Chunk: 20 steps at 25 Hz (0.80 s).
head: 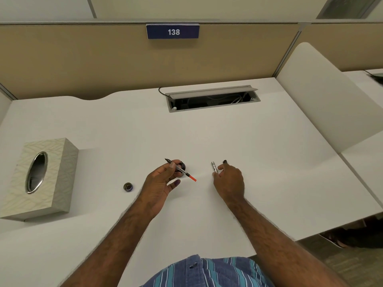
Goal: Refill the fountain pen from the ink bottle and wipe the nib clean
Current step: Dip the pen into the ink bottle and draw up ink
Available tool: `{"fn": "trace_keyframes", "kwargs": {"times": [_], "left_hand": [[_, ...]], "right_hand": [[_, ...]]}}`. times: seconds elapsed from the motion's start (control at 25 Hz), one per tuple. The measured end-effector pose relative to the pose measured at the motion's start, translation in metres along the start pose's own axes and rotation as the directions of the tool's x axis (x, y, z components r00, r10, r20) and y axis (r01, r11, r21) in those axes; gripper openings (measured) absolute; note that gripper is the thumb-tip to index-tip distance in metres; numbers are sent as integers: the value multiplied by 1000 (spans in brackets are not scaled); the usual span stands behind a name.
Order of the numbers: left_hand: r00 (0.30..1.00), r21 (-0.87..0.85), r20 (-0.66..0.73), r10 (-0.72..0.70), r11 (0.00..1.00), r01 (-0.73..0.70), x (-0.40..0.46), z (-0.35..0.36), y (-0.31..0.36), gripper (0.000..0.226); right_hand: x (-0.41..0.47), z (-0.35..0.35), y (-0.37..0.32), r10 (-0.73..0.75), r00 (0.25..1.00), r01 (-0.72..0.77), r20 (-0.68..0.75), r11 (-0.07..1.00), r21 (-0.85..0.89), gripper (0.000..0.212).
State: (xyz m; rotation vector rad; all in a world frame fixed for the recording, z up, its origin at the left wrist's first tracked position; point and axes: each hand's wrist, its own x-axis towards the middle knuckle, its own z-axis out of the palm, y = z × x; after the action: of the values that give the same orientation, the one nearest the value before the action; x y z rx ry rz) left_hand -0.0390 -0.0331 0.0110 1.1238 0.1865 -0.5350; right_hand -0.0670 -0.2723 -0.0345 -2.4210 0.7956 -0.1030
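My left hand (160,183) holds the fountain pen's inner section (180,170) between thumb and fingers; its black nib points up-left and its orange converter end points down-right. The dark ink bottle (182,165) stands just behind that hand, mostly hidden by the fingers and the pen. The bottle's round cap (128,186) lies on the desk to the left. My right hand (229,180) rests on the desk with its fingertips touching the silver pen barrel (214,167). A small black pen part (225,161) lies just beyond the right fingers.
A patterned tissue box (39,179) sits at the left of the white desk (207,137). An open cable tray (211,99) is set into the desk's back. A white divider panel (323,96) rises at the right. The desk's front edge is near my body.
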Motion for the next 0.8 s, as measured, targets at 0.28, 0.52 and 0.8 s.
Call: {"fn": "trace_keyframes", "kwargs": {"times": [0.28,0.52,0.8], "left_hand": [[1000,-25,-13,-21,999,21,2,3,-1,29],[999,-61,-35,-36,998,34,3,5,-1,21],[999,-120,-38,-15,993,11,2,10,7,22]], "right_hand": [[-8,-15,6,11,1000,-10,-15,997,75,31],[-30,-40,-21,-21,990,-46,141,892,450,25],[-56,-49,-51,-160,899,-147,407,766,626,21]]}}
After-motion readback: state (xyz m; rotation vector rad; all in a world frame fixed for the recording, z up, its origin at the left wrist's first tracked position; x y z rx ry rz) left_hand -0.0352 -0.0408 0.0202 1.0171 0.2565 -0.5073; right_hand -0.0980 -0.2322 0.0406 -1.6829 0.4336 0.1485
